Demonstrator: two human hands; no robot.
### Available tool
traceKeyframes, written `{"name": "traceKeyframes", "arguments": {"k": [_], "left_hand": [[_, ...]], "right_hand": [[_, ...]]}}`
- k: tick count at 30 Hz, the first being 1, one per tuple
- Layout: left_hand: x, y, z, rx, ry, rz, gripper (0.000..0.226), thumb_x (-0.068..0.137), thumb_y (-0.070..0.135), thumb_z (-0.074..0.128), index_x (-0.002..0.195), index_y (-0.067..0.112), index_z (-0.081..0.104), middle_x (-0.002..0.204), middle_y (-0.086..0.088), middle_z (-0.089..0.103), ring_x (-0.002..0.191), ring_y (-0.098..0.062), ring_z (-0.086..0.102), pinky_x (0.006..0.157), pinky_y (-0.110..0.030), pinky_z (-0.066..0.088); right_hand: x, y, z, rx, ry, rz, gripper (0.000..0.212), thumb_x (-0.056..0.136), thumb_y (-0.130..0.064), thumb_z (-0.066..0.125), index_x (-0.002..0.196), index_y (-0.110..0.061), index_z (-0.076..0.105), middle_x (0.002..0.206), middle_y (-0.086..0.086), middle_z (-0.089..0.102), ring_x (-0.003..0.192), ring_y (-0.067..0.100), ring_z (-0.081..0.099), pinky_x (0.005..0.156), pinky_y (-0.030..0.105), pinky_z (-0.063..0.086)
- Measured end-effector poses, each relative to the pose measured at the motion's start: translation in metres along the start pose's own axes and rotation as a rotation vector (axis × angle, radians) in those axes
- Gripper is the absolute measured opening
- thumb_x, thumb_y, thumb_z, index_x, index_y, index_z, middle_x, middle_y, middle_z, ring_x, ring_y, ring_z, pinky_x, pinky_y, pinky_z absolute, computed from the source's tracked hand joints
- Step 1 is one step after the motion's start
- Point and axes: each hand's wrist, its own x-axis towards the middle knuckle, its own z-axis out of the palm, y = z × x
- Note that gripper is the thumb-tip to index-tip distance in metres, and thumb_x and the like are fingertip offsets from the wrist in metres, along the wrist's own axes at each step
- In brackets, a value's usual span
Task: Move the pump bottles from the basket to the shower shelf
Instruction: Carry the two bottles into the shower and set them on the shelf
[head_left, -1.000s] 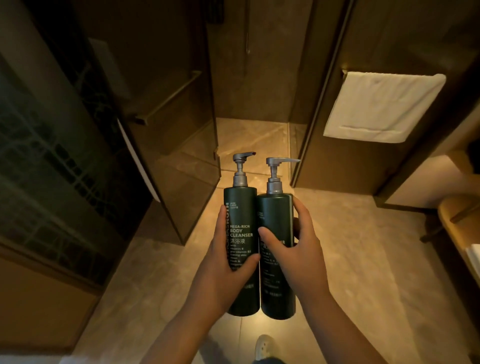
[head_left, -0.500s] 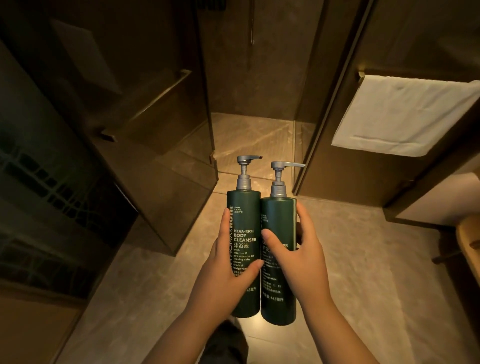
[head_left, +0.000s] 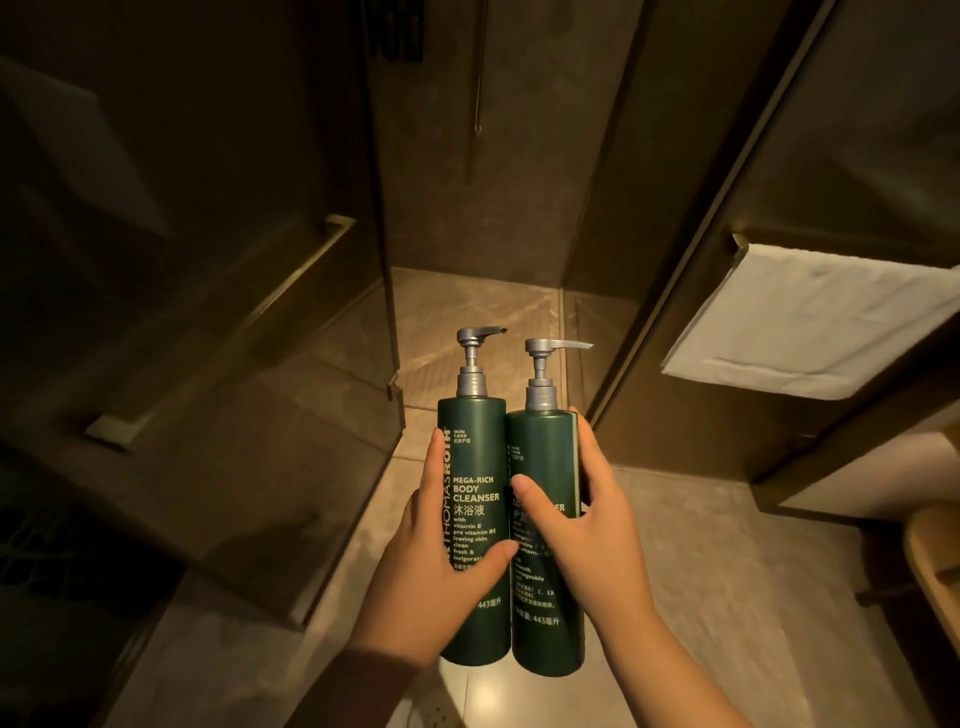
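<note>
Left hand (head_left: 441, 566) wraps round the cleanser bottle (head_left: 475, 452) and right hand (head_left: 587, 540) round the second bottle (head_left: 543, 452), both upright and touching side by side, spouts pointing right, the open shower (head_left: 467, 312) straight ahead beyond them, its shelf out of sight.

Matt green plastic bottles (head_left: 475, 467), metallic pumps (head_left: 471, 358)

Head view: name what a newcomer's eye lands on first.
At centre, the body cleanser pump bottle in the left hand and a second dark green pump bottle in the right hand stand out, upright and side by side. A white towel hangs at the right, bright against the dark wall.
</note>
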Motion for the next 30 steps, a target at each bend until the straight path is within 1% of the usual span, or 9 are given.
{"name": "traceKeyframes", "arguments": {"k": [2,5,9,13,18,22,23,26,30], "left_hand": [[0.028,-0.003,-0.005,0.0,-0.014,0.014,0.105,0.061,0.054,0.07,0.135,0.065,-0.004,0.127,0.032,0.039,0.113,0.0,0.049,0.094,-0.038,0.044],[0.065,-0.002,-0.005,0.028,-0.036,0.02,0.107,0.065,0.047,0.072,0.136,0.064,-0.006,0.131,0.022,0.042,0.113,-0.006,0.053,0.094,-0.042,0.046],[0.108,-0.005,0.002,0.016,-0.045,0.009,0.104,0.061,0.057,0.067,0.136,0.063,-0.005,0.129,0.023,0.044,0.108,0.002,0.053,0.088,-0.032,0.047],[0.157,-0.008,0.013,0.003,-0.043,-0.001,0.105,0.062,0.049,0.07,0.136,0.064,-0.002,0.123,0.032,0.042,0.108,0.006,0.051,0.087,-0.025,0.044],[0.232,0.006,0.028,-0.037,-0.045,-0.034,0.104,0.063,0.045,0.071,0.135,0.066,-0.001,0.133,0.017,0.046,0.11,-0.006,0.056,0.089,-0.046,0.05],[0.305,0.032,0.053,0.005,-0.019,0.004,0.104,0.067,0.046,0.072,0.137,0.063,-0.004,0.125,0.047,0.031,0.115,0.005,0.046,0.092,-0.039,0.045],[0.323,0.04,0.06,0.017,-0.013,0.011,0.104,0.068,0.048,0.071,0.136,0.063,-0.005,0.122,0.049,0.031,0.113,0.009,0.045,0.09,-0.037,0.044],[0.375,0.062,0.08,0.047,0.001,0.023,0.104,0.069,0.049,0.071,0.135,0.064,-0.007,0.135,0.034,0.037,0.116,0.007,0.044,0.09,-0.034,0.043],[0.431,0.073,0.099,0.088,0.012,0.04,0.106,0.073,0.043,0.073,0.133,0.065,-0.011,0.148,0.024,0.029,0.126,-0.002,0.041,0.098,-0.037,0.041]], "right_hand": [[0.023,0.001,0.007,-0.003,0.002,0.003,0.073,0.076,-0.048,0.069,0.138,-0.051,0.031,0.114,-0.038,0.057,0.102,-0.01,0.059,0.074,0.003,0.045],[0.054,0.003,0.01,-0.002,0.016,0.022,0.075,0.076,-0.045,0.071,0.139,-0.051,0.03,0.114,-0.041,0.055,0.102,-0.012,0.058,0.075,0.002,0.044],[0.094,0.012,0.01,-0.018,0.042,0.053,0.077,0.074,-0.048,0.072,0.138,-0.053,0.029,0.117,-0.043,0.052,0.103,-0.015,0.055,0.075,-0.001,0.043],[0.144,0.025,0.008,-0.008,0.032,0.069,0.078,0.075,-0.045,0.072,0.139,-0.051,0.03,0.118,-0.044,0.051,0.105,-0.016,0.055,0.077,0.001,0.043],[0.226,0.035,-0.002,-0.024,0.014,0.024,0.081,0.073,-0.05,0.07,0.141,-0.049,0.026,0.109,-0.053,0.048,0.1,-0.023,0.051,0.073,-0.005,0.038],[0.304,0.041,-0.025,-0.003,0.022,-0.018,0.08,0.074,-0.047,0.071,0.142,-0.048,0.027,0.11,-0.056,0.044,0.1,-0.028,0.046,0.071,-0.008,0.033],[0.324,0.041,-0.033,0.004,0.02,-0.02,0.08,0.075,-0.046,0.071,0.142,-0.047,0.028,0.111,-0.055,0.044,0.1,-0.028,0.046,0.071,-0.009,0.033],[0.38,0.042,-0.059,0.023,0.0,-0.011,0.078,0.075,-0.048,0.071,0.14,-0.05,0.029,0.113,-0.048,0.05,0.099,-0.024,0.051,0.07,-0.008,0.035],[0.445,0.051,-0.077,0.001,-0.038,-0.013,0.078,0.073,-0.053,0.069,0.138,-0.054,0.027,0.116,-0.045,0.051,0.1,-0.022,0.051,0.068,-0.004,0.04]]}}
